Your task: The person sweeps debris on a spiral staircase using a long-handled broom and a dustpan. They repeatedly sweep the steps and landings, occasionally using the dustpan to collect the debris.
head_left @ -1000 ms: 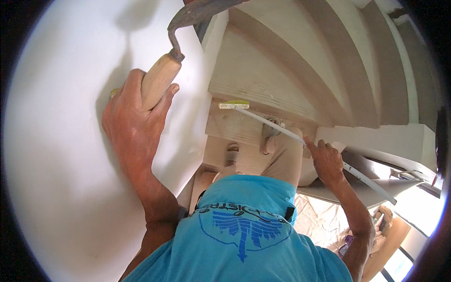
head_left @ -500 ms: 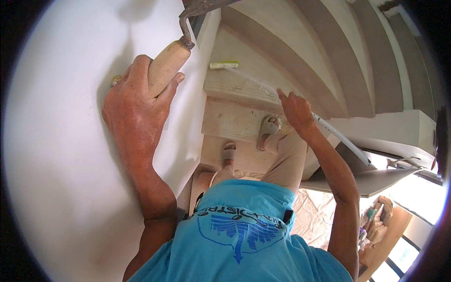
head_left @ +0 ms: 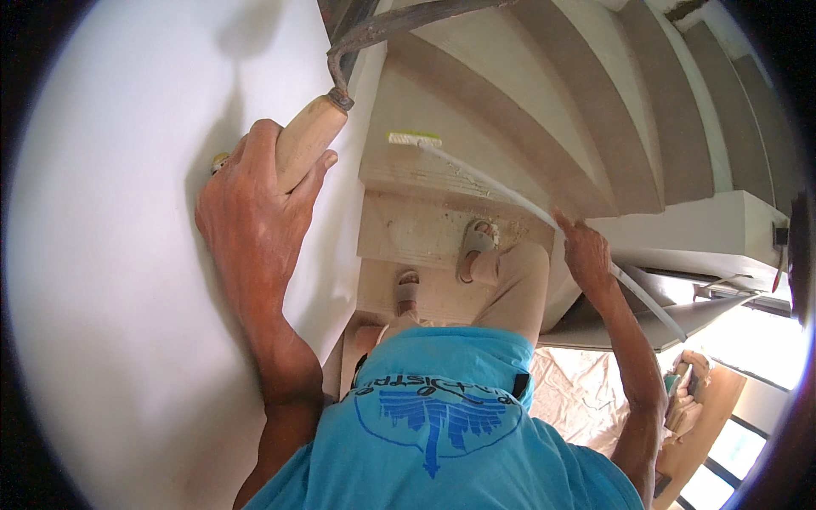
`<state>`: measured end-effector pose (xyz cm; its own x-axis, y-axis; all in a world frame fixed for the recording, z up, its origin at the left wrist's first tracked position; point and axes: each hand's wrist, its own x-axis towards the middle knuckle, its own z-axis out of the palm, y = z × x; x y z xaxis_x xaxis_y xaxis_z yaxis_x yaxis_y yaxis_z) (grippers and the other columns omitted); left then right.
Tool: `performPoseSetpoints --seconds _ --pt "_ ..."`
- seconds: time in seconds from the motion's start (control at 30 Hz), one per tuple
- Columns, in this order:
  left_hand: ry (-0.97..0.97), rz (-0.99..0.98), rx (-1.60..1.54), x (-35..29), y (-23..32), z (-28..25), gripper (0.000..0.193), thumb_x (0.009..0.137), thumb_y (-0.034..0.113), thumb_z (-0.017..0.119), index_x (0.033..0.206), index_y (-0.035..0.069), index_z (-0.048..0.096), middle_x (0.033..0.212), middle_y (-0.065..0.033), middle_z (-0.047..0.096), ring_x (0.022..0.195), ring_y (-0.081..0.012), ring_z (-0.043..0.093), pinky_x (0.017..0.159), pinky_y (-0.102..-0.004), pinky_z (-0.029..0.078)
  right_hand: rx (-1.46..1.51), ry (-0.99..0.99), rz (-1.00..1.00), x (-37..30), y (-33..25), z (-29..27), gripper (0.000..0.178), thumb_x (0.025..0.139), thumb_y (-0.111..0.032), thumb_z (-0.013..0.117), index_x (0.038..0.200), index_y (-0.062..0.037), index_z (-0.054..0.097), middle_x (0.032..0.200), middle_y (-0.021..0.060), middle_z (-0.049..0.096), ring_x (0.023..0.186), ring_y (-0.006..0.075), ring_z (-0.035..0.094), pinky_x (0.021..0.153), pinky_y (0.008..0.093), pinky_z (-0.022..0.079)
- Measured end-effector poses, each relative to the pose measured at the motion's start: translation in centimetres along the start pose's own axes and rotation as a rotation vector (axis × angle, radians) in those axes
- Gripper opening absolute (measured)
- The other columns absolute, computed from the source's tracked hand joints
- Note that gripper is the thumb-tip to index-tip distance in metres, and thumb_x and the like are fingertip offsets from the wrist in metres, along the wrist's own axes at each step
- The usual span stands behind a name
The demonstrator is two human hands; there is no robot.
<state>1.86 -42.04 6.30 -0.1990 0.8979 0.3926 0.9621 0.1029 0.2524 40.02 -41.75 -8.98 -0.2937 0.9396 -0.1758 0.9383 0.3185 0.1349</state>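
In my left hand (head_left: 255, 208), raised beside the white wall, is a trowel (head_left: 311, 138). My fingers wrap its pale wooden handle; the bent metal neck leads to a dark, dirty blade seen edge-on at the top. Another small yellowish thing (head_left: 219, 161) shows behind that hand, too little to name. My right hand (head_left: 588, 259) is closed round the white pole of a long-handled brush (head_left: 501, 189). Its narrow head (head_left: 415, 138), with yellow-green and white edges, rests on the stair step (head_left: 463, 119) ahead, near the wall.
Winding stairs (head_left: 586, 102) curve up to the right. My sandaled feet (head_left: 478, 251) stand on lower steps bearing pale crumbs. On the left runs a smooth white wall (head_left: 110, 280). A dark panel (head_left: 586, 327), a crumpled sheet (head_left: 569, 395) and a board with cluttered items (head_left: 693, 399) lie lower right.
My right hand has drawn back, down and to the right, along with the brush pole; the brush head sits slightly lower in view. The trowel stays in my left hand, with more blade showing.
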Motion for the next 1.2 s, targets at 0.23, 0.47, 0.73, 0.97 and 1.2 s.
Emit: performPoseSetpoints --seconds 0.23,0.47,0.73,0.97,1.2 --pt "0.000 -0.002 0.044 0.2 0.4 0.3 0.034 0.068 0.027 0.072 0.076 0.005 0.048 0.065 -0.0135 0.055 0.059 -0.0305 0.054 0.054 -0.0398 0.041 -0.069 0.009 0.001 8.0 -1.8 2.8 0.048 0.080 -0.006 0.048 0.126 -0.0154 0.042 0.080 0.0149 0.059 0.071 0.0283 0.062 0.059 0.0381 0.051" --pt "-0.056 -0.013 -0.070 0.3 -0.1 0.8 0.036 0.068 0.027 0.072 0.071 0.002 0.046 0.058 -0.0147 0.049 0.051 -0.0303 0.043 0.051 -0.0401 0.037 -0.132 -0.103 -0.078 1.8 -1.8 4.3 0.054 0.078 -0.004 0.050 0.130 -0.0163 0.037 0.077 0.0146 0.058 0.065 0.0274 0.062 0.056 0.0370 0.051" --pt "-0.275 -0.103 -0.347 -0.3 -1.3 4.8 0.035 0.069 0.026 0.071 0.075 -0.002 0.050 0.055 -0.0131 0.046 0.050 -0.0207 0.041 0.048 -0.0342 0.037 -0.173 -0.335 0.053 -8.0 0.4 -0.3 0.059 0.077 -0.004 0.049 0.131 -0.0228 0.035 0.077 0.0132 0.058 0.063 0.0287 0.061 0.056 0.0380 0.051" --pt "-0.357 -0.187 -0.534 -0.9 -2.3 9.2 0.038 0.070 0.029 0.071 0.067 0.001 0.046 0.053 -0.0091 0.044 0.047 -0.0146 0.039 0.045 -0.0311 0.036 0.006 -0.180 0.125 -7.3 -1.2 0.2 0.059 0.075 -0.002 0.048 0.128 -0.0252 0.039 0.080 0.0150 0.056 0.067 0.0308 0.061 0.059 0.0412 0.050" --pt "-0.421 -0.222 -0.680 -1.0 -2.2 12.5 0.037 0.070 0.031 0.071 0.067 0.002 0.048 0.053 -0.0035 0.042 0.048 -0.0105 0.038 0.044 -0.0276 0.034 -0.005 -0.128 -0.029 -0.3 -5.5 5.4 0.060 0.078 -0.003 0.048 0.133 -0.0176 0.029 0.088 0.0153 0.056 0.074 0.0300 0.061 0.061 0.0381 0.052"
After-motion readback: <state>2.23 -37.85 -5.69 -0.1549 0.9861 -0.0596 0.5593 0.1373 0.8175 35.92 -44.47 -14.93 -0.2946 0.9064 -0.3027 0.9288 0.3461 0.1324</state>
